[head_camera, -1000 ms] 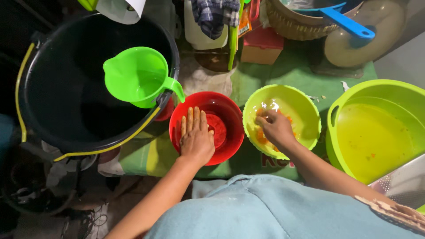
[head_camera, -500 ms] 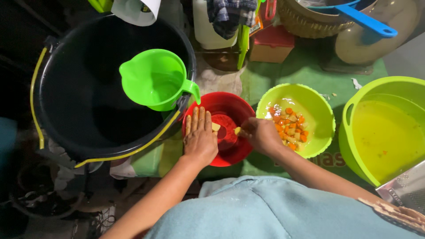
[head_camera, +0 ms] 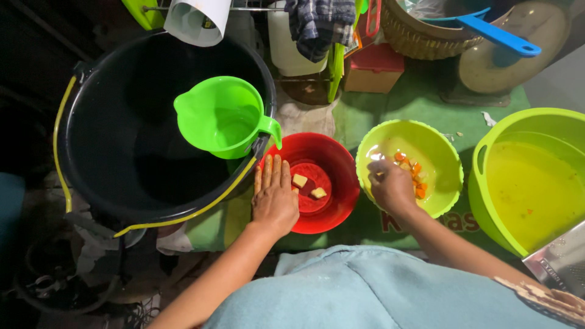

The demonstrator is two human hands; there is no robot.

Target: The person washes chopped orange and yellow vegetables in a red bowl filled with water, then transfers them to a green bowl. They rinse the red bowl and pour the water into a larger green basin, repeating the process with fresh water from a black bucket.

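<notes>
On the far left stands a big round black bucket point(head_camera: 122, 152) of smooth plastic, dark inside, with a thin yellow-sleeved wire handle lying along its rim. A glossy bright green plastic jug point(head_camera: 222, 116) with a spout and a curved handle sits at its right rim. Everything stands on a green mat point(head_camera: 420, 100) on the floor, in a crowded, dim corner; at the far edge are a checked cloth point(head_camera: 314, 24), a small red box point(head_camera: 375, 64) and a woven basket point(head_camera: 426, 30) with a blue plastic ladle point(head_camera: 499, 35) across it.

The left hand point(head_camera: 275, 198) lies flat and open, fingers straight and together, palm down on the left rim of the shiny round red bowl point(head_camera: 320, 183); it grips nothing. In the bowl's ridged bottom lie two pale yellow cubes point(head_camera: 308, 186).

Just right of the red bowl, touching or nearly so, is a round lime-green bowl point(head_camera: 426, 152) holding wet orange and pale diced pieces point(head_camera: 414, 176). The right hand point(head_camera: 393, 187) is inside its near left part, fingers curled down onto the pieces; whether it has hold of any I cannot tell.

At the far right stands a large lime-green tub point(head_camera: 530, 176) with yellowish liquid, and a metal grater point(head_camera: 563, 262) shows at the near right edge.
</notes>
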